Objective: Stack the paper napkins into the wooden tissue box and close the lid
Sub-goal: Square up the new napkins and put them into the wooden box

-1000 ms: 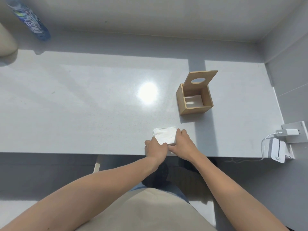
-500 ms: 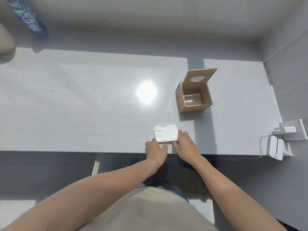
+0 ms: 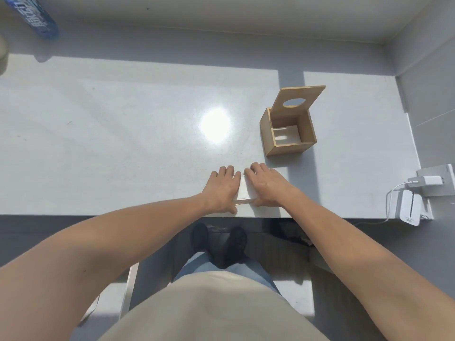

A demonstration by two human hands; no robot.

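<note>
Both hands, left (image 3: 222, 190) and right (image 3: 267, 187), seemingly clamped the soft, floppy napkins (image 3: 243, 190) by opposite edges, box (image 3: 286, 130) waiting

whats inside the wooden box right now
The wooden box shows only its pale bare floor with a sunlit patch; no napkins inside. The near wall hides the floor's front strip.

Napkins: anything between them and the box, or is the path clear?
Nothing visible. Both hands, left and right, cover the napkins at the table's near edge. Bare tabletop runs from there to the box, whose lid stands open.
</note>
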